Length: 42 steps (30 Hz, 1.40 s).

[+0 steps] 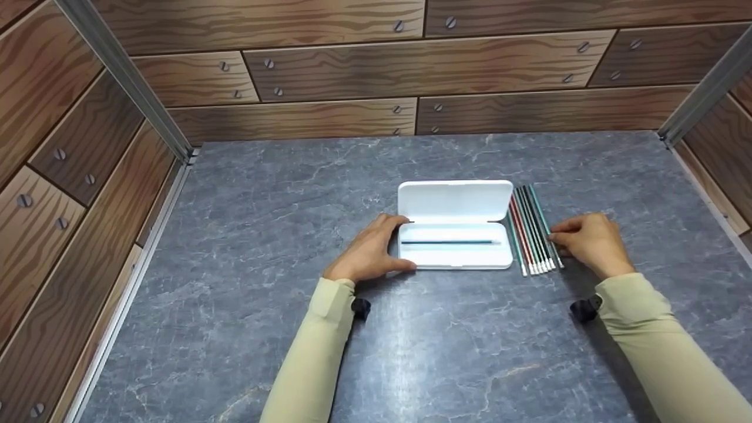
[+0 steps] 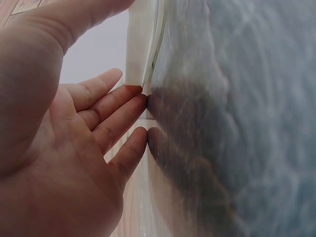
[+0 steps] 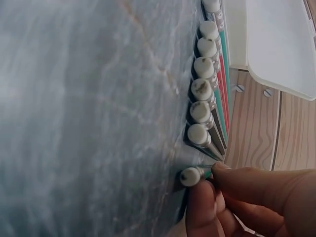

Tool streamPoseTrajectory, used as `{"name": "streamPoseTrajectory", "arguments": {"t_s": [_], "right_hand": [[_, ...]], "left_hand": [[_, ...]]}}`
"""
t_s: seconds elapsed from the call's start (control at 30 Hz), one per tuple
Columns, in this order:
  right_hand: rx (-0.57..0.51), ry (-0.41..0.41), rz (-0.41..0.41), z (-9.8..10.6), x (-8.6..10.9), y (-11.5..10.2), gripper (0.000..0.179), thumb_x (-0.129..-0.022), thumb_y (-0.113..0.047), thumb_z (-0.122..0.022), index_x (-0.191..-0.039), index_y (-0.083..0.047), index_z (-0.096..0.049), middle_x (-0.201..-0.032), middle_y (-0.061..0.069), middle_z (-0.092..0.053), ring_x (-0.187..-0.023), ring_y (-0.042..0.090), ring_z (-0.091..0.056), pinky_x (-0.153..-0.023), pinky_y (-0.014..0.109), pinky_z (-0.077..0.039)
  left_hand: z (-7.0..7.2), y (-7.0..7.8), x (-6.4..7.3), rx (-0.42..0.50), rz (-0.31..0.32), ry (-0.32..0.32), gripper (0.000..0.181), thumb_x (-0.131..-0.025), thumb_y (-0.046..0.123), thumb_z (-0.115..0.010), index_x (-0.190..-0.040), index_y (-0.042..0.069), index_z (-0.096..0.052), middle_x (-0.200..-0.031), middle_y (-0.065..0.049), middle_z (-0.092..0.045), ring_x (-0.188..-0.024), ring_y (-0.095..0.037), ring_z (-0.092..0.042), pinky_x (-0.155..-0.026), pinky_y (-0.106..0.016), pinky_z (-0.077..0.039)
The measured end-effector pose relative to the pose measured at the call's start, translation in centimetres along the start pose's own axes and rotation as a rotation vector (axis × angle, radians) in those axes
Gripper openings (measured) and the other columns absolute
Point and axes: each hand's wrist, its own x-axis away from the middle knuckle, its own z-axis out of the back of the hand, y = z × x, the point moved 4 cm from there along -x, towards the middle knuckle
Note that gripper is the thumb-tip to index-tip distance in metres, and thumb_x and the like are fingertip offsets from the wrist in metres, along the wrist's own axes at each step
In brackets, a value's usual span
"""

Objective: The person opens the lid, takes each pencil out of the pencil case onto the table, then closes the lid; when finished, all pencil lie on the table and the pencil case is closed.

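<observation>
A white pencil case (image 1: 452, 261) lies with its lid raised, a dark blue-green pencil (image 1: 446, 242) lengthwise inside it. My left hand (image 1: 370, 249) holds the case by its left end, thumb at the front edge and fingertips near the hinge side. In the left wrist view its fingers (image 2: 121, 116) reach the case corner, close over the table. With thumb and fingers, my right hand (image 1: 593, 241) pinches a green pencil (image 1: 541, 214), the rightmost of the row. Its white eraser (image 3: 190, 176) shows in the right wrist view, low at the tabletop.
Several other pencils (image 1: 529, 235), green, red and dark, lie side by side right of the case, erasers toward me. The grey marbled table (image 1: 282, 235) is bordered by wood-patterned walls (image 1: 329, 70) with metal corner posts (image 1: 132, 76).
</observation>
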Motion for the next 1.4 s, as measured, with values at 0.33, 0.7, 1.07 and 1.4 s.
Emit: {"name": "streamPoseTrajectory", "arguments": {"t_s": [0.33,0.7,1.07,1.4], "right_hand": [[-0.026,-0.011,-0.004,-0.4,0.2,0.0,0.038,-0.104,-0.01,-0.075,-0.129,0.019,-0.073,-0.104,0.022,-0.085,-0.069,-0.002,-0.072,-0.066,0.02,-0.064],[0.102,0.205,0.119,-0.3,0.6,-1.1,0.035,-0.106,-0.02,-0.074,-0.128,0.007,-0.08,-0.118,0.029,-0.082,-0.105,0.043,-0.081,-0.092,0.048,-0.061],[-0.004,0.264,0.409,-2.9,1.1,-7.1,0.021,-0.103,-0.013,-0.08,-0.122,-0.004,-0.085,-0.118,0.02,-0.085,-0.093,-0.011,-0.066,-0.081,-0.003,-0.043],[0.163,-0.046,0.662,-7.7,-0.1,-10.0,0.012,-0.098,0.002,-0.081,-0.109,-0.001,-0.086,-0.105,0.015,-0.085,-0.096,0.032,-0.08,-0.088,0.044,-0.066]], "left_hand": [[0.0,0.0,0.2,-0.008,0.003,-0.002,0.09,-0.09,0.039,-0.096,-0.165,0.02,-0.05,-0.16,-0.007,-0.056,-0.151,-0.028,-0.054,-0.131,-0.051,-0.043],[0.0,0.1,0.1,-0.018,0.004,-0.006,0.09,-0.09,0.039,-0.096,-0.165,0.02,-0.049,-0.161,-0.008,-0.056,-0.152,-0.029,-0.054,-0.131,-0.052,-0.043],[0.2,0.3,0.0,-0.026,0.001,0.003,0.09,-0.09,0.04,-0.096,-0.165,0.019,-0.05,-0.16,-0.008,-0.057,-0.15,-0.029,-0.055,-0.131,-0.051,-0.043],[0.1,0.2,0.1,-0.02,-0.003,0.003,0.09,-0.09,0.038,-0.097,-0.165,0.018,-0.05,-0.159,-0.009,-0.057,-0.15,-0.029,-0.054,-0.132,-0.05,-0.042]]}}
